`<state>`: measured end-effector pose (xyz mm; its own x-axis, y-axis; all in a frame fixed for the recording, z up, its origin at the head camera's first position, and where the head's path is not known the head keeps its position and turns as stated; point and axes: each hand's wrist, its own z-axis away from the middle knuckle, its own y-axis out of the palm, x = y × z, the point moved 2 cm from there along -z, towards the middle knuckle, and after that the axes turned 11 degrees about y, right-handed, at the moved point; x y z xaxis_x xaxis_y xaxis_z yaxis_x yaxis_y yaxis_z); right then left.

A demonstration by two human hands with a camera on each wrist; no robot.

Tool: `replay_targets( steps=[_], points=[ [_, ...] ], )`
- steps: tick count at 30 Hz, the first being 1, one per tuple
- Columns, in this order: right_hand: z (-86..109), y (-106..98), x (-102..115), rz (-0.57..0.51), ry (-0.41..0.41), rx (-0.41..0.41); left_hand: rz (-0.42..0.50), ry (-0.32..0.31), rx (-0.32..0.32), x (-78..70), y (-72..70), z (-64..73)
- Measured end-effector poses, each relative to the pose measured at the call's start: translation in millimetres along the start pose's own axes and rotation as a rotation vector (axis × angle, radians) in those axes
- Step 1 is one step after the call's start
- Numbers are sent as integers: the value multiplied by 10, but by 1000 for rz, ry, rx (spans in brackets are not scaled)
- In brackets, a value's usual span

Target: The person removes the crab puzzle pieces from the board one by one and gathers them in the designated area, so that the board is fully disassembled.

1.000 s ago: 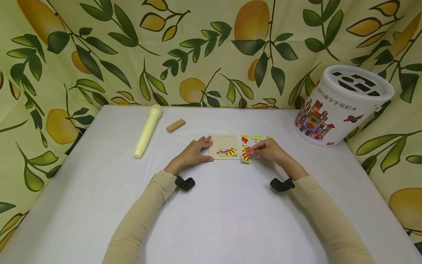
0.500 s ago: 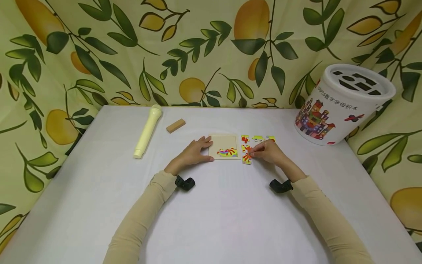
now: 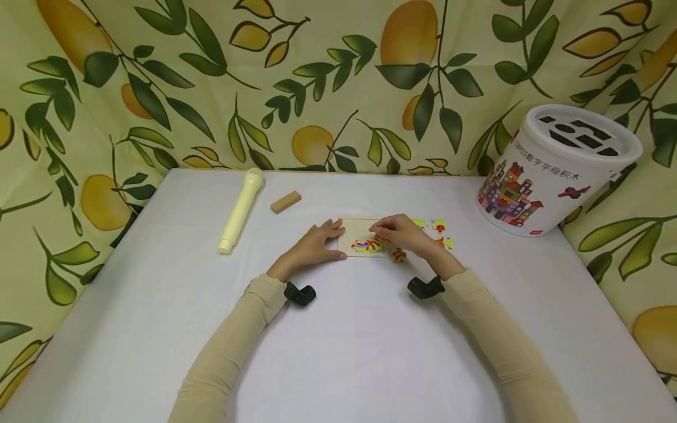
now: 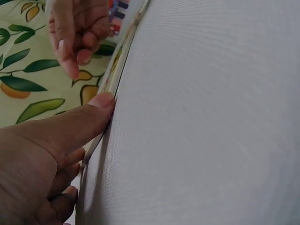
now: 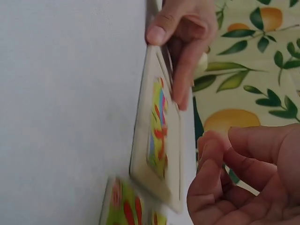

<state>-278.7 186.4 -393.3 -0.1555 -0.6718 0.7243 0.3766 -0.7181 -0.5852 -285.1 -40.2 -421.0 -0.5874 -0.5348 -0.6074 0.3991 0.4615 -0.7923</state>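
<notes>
A square wooden puzzle board (image 3: 351, 231) lies on the white table, with a colourful puzzle section (image 3: 367, 245) along its near side. My left hand (image 3: 313, 244) holds the board's left edge, thumb at the near corner and fingers along the side; in the left wrist view the thumb (image 4: 70, 129) presses its rim. Over the board's right part hovers my right hand (image 3: 404, 234), its thumb and forefinger drawn together. No piece shows at those fingertips (image 5: 211, 145), and I cannot tell whether they pinch one. A loose puzzle piece (image 3: 399, 255) lies just right of the board.
More loose pieces (image 3: 438, 225) lie to the right, partly behind the right hand. A cream toy microphone (image 3: 240, 211) and a small wooden block (image 3: 285, 202) are at the back left. A large white bucket (image 3: 555, 170) stands at the back right, before a fruit-patterned curtain (image 3: 312, 145).
My right hand has moved left from the loose pieces to above the board, uncovering pieces on the right. My left hand keeps its hold on the board.
</notes>
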Motion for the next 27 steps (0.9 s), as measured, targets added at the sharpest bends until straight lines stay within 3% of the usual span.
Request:
replay_targets(
  steps=[5,13,20,27],
  points=[
    [-125,141,42,73,-2,-51,-3,-3,11,-6,35,-12],
    [-102,205,53,186,-42,-146,-24,-9,6,9,30,-22],
    [-67,221,85,174,-29,-148,-17,-17,8,18,20,-22],
    [-71,246,91,168,-85,-154,-15,-8,-8,20,14,-12]
  ],
)
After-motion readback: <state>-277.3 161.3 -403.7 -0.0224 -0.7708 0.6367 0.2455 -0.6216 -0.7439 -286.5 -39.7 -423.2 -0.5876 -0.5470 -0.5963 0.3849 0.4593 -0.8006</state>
